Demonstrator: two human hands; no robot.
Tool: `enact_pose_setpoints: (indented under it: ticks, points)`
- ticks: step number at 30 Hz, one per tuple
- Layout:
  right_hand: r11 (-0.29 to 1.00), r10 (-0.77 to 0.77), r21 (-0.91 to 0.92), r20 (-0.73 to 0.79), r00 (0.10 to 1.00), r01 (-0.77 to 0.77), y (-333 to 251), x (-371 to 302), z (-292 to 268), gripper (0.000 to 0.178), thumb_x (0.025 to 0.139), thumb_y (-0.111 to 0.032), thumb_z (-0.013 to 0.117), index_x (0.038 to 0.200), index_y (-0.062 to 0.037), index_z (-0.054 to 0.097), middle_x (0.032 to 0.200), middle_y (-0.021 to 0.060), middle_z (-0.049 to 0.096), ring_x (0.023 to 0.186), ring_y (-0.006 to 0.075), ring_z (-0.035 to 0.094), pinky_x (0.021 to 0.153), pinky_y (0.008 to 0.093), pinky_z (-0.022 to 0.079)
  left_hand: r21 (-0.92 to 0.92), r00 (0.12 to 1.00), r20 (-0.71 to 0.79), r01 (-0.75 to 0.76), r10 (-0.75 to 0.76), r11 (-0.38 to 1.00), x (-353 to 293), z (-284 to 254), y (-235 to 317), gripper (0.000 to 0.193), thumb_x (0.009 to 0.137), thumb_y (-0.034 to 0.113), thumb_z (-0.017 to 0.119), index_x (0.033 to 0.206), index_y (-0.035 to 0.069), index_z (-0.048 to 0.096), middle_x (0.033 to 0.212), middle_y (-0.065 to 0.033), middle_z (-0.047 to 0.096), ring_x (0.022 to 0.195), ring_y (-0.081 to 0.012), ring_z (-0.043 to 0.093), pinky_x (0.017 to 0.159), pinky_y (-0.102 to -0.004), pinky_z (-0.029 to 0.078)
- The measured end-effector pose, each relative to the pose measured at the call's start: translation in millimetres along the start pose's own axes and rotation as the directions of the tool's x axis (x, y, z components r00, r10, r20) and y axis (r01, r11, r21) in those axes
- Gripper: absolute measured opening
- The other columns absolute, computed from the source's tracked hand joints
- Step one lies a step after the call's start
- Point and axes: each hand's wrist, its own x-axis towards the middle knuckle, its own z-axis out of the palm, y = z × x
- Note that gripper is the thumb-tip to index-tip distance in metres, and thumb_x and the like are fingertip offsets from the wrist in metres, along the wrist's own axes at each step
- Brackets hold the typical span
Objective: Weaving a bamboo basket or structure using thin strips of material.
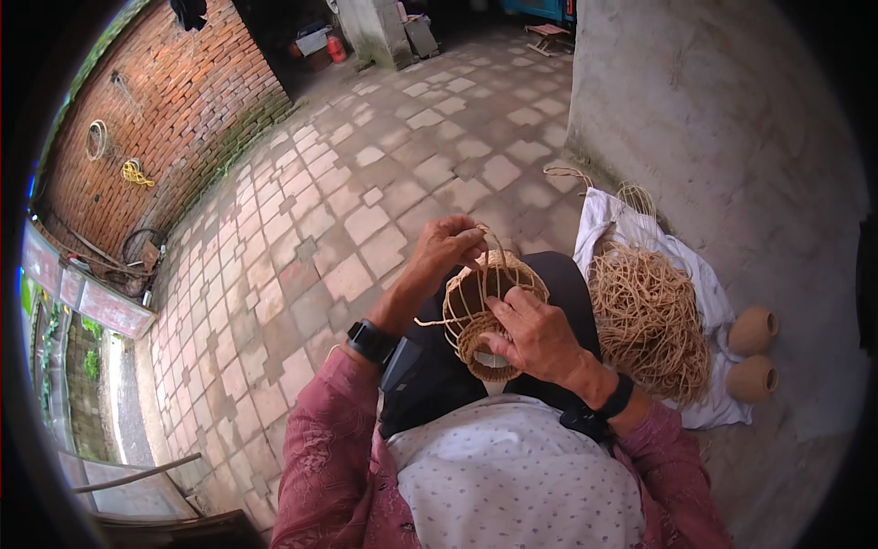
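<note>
A partly woven basket point(455, 316) of tan cord over thin ribs rests on my lap, its woven end toward me. My left hand point(450, 243) is closed at the basket's far left side, pinching a strand of cord point(495, 240) that loops up over the rim. Lower on the basket, my right hand point(538, 335) grips the woven band and ribs, with the thumb near the opening. A loose cord end point(428, 322) sticks out to the left. The fingers partly hide the weave.
To my right, a heap of tan cord point(645, 320) lies on a white sack point(722, 284). Two round clay-coloured pots point(752, 379) lie beside it by the grey wall point(713, 110). Paving stones point(302, 274) spread ahead and left, up to a brick wall point(183, 101).
</note>
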Motion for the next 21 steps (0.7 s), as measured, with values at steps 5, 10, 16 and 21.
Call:
enact_pose_setpoints:
  ticks: [5,10,16,21]
  points:
    - [0.998,0.028,-0.063,0.096,0.995,-0.022,-0.3,2.7,0.8,0.040,0.079,-0.035,0.072,0.095,0.0000,0.061,0.089,0.0130,0.051,0.079,0.0293,0.061,0.067,0.0375,0.052,0.379,0.997,-0.073,0.017,0.011,0.925,2.8,5.4,-8.5,0.026,0.090,0.017,0.059,0.104,-0.004,0.063,0.080,-0.0119,0.066,0.067,-0.0207,0.064,0.062,-0.0319,0.055]
    - [0.990,0.097,0.092,0.076,0.992,-0.104,9.5,2.4,1.5,0.042,0.078,-0.039,0.073,0.091,-0.0015,0.061,0.088,0.0130,0.050,0.078,0.0312,0.061,0.067,0.0402,0.051,0.829,0.980,0.100,-0.177,0.171,0.531,-27.1,12.7,-2.1,0.024,0.087,0.020,0.058,0.102,0.002,0.061,0.074,-0.0171,0.067,0.072,-0.0269,0.068,0.064,-0.0387,0.052]
    - [0.994,0.081,0.068,0.075,0.994,-0.086,7.6,2.8,5.7,0.040,0.078,-0.039,0.072,0.088,-0.0023,0.061,0.087,0.0124,0.049,0.080,0.0303,0.060,0.067,0.0401,0.050,0.728,1.000,-0.005,-0.010,0.019,0.685,-31.1,24.0,-15.5,0.024,0.079,0.019,0.066,0.094,0.003,0.058,0.083,-0.0222,0.065,0.085,-0.0373,0.066,0.071,-0.0432,0.051]
    - [0.993,0.087,0.073,0.088,0.992,-0.094,7.0,2.8,5.9,0.039,0.078,-0.038,0.072,0.087,-0.0024,0.060,0.087,0.0120,0.049,0.080,0.0293,0.059,0.066,0.0397,0.050,0.784,0.988,-0.131,0.051,0.083,0.619,-32.1,31.2,-25.5,0.034,0.073,0.021,0.071,0.101,0.006,0.058,0.078,-0.0195,0.065,0.080,-0.0350,0.066,0.068,-0.0424,0.050]
